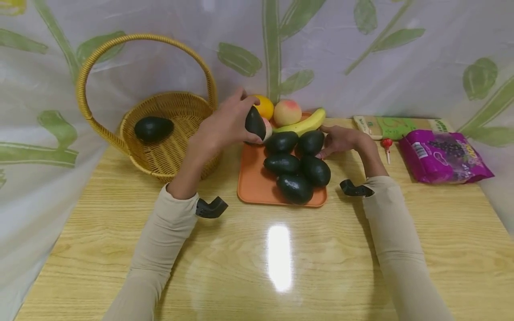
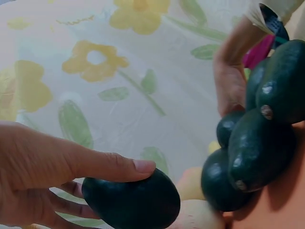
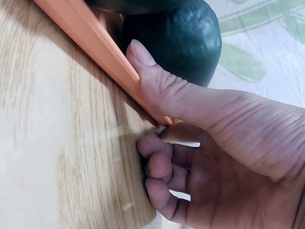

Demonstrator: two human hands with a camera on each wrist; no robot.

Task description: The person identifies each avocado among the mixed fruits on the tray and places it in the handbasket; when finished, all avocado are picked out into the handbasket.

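Observation:
My left hand grips a dark green avocado between thumb and fingers, just above the left back part of the orange tray. In the left wrist view the thumb lies along the top of this avocado. Several more avocados lie piled on the tray. At the tray's right side my right hand holds the rim, thumb over the edge and fingers curled on the outer side. An avocado sits close by that thumb.
A wicker basket with a tall handle stands at left, one avocado inside. Behind the pile are a banana, a peach and an orange fruit. A lollipop, purple bag and green packet lie right.

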